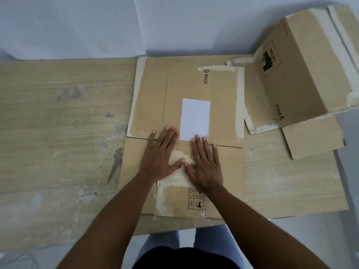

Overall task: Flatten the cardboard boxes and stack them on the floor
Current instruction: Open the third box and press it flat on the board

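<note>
A flattened brown cardboard box (151, 98) with a white label and "PICO" print lies flat on the wooden surface in the middle of the view. My left hand (161, 152) and my right hand (206, 164) lie side by side on it, palms down with fingers straight, pressing near the fold line just below the label. A second cardboard box (303, 70) stands still in box shape at the upper right, tilted, with its flaps open and torn white tape along its edges.
A pale wooden board (58, 133) carries the boxes and stretches far to the left. A white wall (77, 26) rises behind it. One loose flap (312, 138) of the standing box lies on the board at right. My legs show below the board's near edge.
</note>
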### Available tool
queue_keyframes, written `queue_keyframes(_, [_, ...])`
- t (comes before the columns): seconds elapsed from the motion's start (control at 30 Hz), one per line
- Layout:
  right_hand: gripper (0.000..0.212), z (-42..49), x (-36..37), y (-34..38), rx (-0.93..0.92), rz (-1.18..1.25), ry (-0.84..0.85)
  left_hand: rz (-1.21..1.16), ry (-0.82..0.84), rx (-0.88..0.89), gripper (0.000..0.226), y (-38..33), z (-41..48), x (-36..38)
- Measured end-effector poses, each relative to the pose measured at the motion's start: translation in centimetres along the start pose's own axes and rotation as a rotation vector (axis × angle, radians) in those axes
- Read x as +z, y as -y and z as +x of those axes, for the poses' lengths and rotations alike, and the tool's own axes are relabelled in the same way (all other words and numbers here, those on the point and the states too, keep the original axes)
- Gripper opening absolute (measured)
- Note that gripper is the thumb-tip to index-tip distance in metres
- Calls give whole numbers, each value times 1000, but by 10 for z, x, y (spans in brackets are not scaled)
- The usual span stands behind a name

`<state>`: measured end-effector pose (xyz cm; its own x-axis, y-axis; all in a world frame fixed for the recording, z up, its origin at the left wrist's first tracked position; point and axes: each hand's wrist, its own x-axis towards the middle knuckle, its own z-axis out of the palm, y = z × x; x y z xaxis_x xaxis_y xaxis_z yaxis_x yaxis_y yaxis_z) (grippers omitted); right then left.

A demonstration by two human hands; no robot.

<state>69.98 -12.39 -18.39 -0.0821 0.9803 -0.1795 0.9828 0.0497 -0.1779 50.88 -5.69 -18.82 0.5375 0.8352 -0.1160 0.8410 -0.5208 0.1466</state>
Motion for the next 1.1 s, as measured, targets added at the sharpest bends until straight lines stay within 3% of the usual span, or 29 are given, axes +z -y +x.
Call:
queue_keyframes(0.17, [92,1,0,-3,-32,-17,2,-20,-12,-4,87,1,3,1])
queue_keyframes(0.5, [93,3,-2,-2,-25,10,36,-36,25,13,89,4,5,-3])
queue_keyframes(0.63, [77,9,-9,-1,24,138,-19,-61,-61,28,88,6,13,-5])
queue_keyframes(0.73, [53,49,-26,-7,58,258,-124,-70,-171,60,69,16,53,-19])
queue_keyframes(0.83, [52,109,-39,-22,145,336,-198,-80,-163,-55,68,24,111,-30])
queue_keyframes(0.93, [65,162,-42,-36,205,285,-194,-138,-90,-249,72,23,156,-29])
queue_keyframes(1.1, [73,182,-31,-39,252,113,-159,-78,-130,-273,70,21,166,-16])
